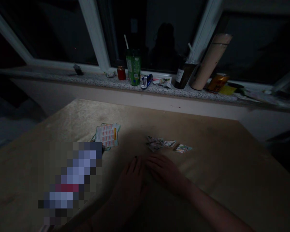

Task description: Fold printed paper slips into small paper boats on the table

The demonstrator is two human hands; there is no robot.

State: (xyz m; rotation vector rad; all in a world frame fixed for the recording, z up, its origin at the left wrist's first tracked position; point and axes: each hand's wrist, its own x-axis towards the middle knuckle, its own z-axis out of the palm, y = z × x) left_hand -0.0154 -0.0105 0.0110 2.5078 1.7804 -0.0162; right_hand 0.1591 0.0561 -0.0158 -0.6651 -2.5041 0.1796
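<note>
In dim light, my left hand (133,175) lies palm down on the tan tabletop (219,151), fingers stretched forward and nothing visible in them. My right hand (165,170) also rests flat, angled inward so its fingertips come close to the left ones. What lies under the palms, if anything, is hidden. Just beyond the right fingertips are small folded paper pieces with a printed pattern: a larger one (155,143), a narrower one (169,143) beside it, and a separate diamond-shaped one (183,148) to the right.
Left of my hands sits a small stack of printed cards (107,135), next to a pixelated, unreadable oblong area (74,174). On the granite windowsill (96,80) stand a green cup (134,67), red jar (121,73), dark drink cup (182,75), tall pink flask (210,62) and orange can (217,83).
</note>
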